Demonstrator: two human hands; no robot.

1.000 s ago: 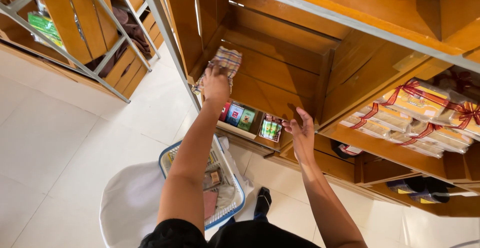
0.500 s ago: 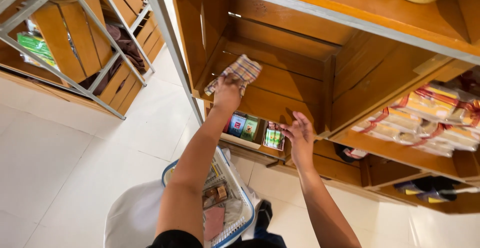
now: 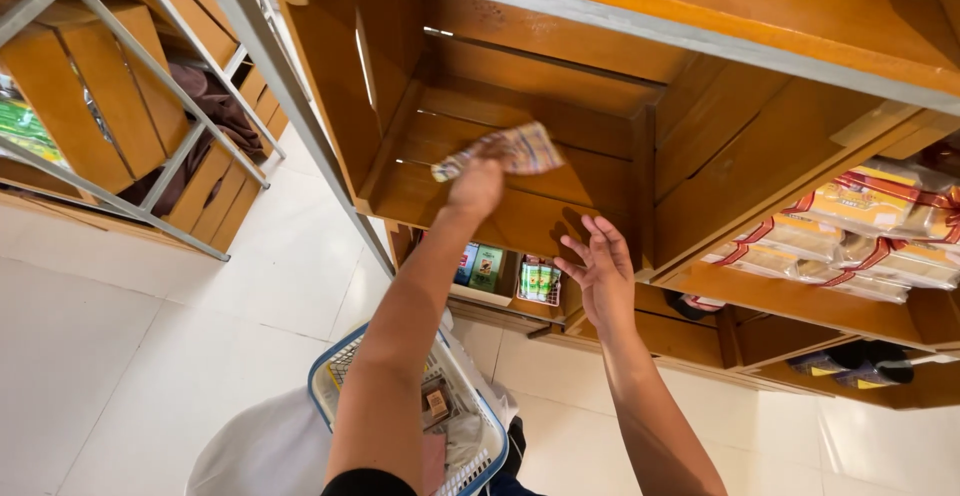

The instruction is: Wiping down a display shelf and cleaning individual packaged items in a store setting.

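Head view shows our left hand [image 3: 476, 188] clamped on a patterned packet [image 3: 505, 150], held up inside the open wooden crate [image 3: 520, 86]; our right hand [image 3: 598, 266] hangs spread and holding nothing below the crate; a shopping basket [image 3: 330, 386] sits underneath; setting the packet flat on the slats looks like the step in hand.

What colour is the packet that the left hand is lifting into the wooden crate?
The packet looks pale with multicoloured patches, blurred; head view.

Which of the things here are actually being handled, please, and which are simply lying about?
In hand:
left hand holding a patterned packet
wooden crate
right hand, open
basket

Lying about:
ribboned packs
green cartons
grey metal rack
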